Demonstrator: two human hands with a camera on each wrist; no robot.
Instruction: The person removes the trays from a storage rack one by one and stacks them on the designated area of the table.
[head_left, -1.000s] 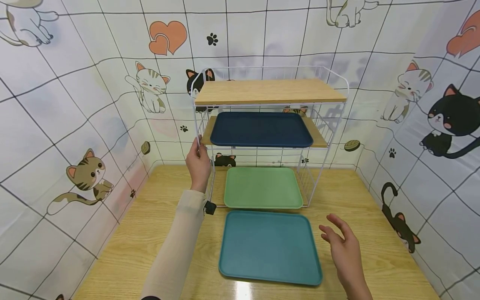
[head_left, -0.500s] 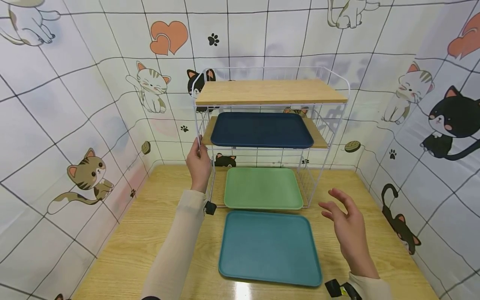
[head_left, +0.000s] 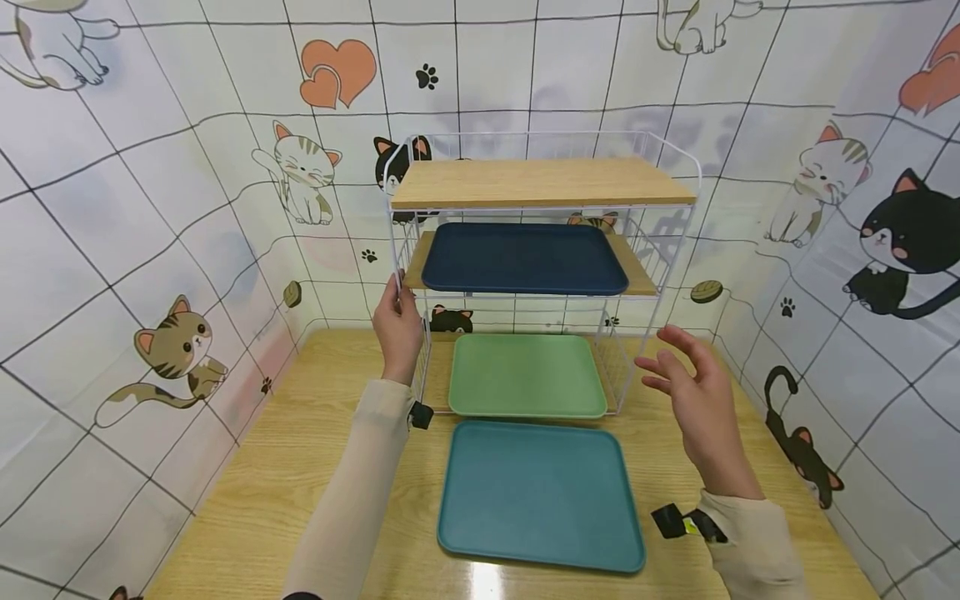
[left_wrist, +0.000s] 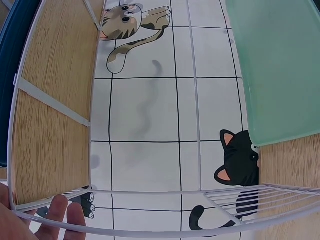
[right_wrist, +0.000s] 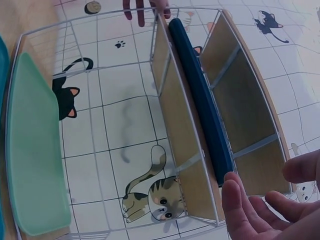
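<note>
A white wire rack (head_left: 543, 206) with wooden shelves stands at the back of the table. My left hand (head_left: 399, 329) grips its left front post at the middle shelf; in the left wrist view, fingertips (left_wrist: 59, 215) curl past the wire. A navy tray (head_left: 525, 258) lies on the middle shelf and a green tray (head_left: 528, 375) on the bottom one. Flat on the table in front is a teal tray (head_left: 540, 496). Beside the right front post, my right hand (head_left: 699, 408) is raised with loosely bent fingers, holding nothing. Whether a fingertip touches the post, I cannot tell.
The top wooden shelf (head_left: 540, 183) has a raised wire rail around its back and sides. Wooden tabletop (head_left: 300, 467) extends to both sides of the trays. Cat-patterned sheets (head_left: 150, 208) wall in the left, back and right.
My right hand has moved up and away from beside the teal tray to the rack's right front post. The left hand keeps its grip, and the trays have stayed put.
</note>
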